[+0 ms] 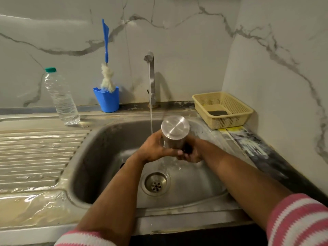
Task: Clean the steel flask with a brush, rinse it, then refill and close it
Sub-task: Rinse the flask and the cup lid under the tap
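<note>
Flask (pixel 174 134) held over the sink (pixel 99 157), upside down w/ its flat steel base facing up toward the camera, tilted a bit. Both hands on it. Left hand (pixel 154 149) wraps the body from the left, fingers curled round the side, thumb across the front near the lower end. Right hand (pixel 190 153) cups the lower end from the right and beneath, fingers curled round it; a dark part of the flask shows between the fingers there, can't tell if it's the mouth or a cap.

Tap (pixel 150 77) at the back of the sink is running; the stream drops just left of the flask, past the left hand's fingers. Water spills below the hands toward the drain (pixel 155 183).

Brush (pixel 107 55), blue handle w/ white fluffy head, stands head down in a blue cup (pixel 107 99) on the back ledge, left of the tap. Clear plastic bottle (pixel 61 98) w/ green cap stands upright further left, at the edge of the ribbed drainboard (pixel 35 157), which is wet. Cream basket (pixel 223 109) sits in the right corner of the desk w/ a dark pad in it. Pink-and-white striped sleeves (pixel 298 221) at both forearms.
</note>
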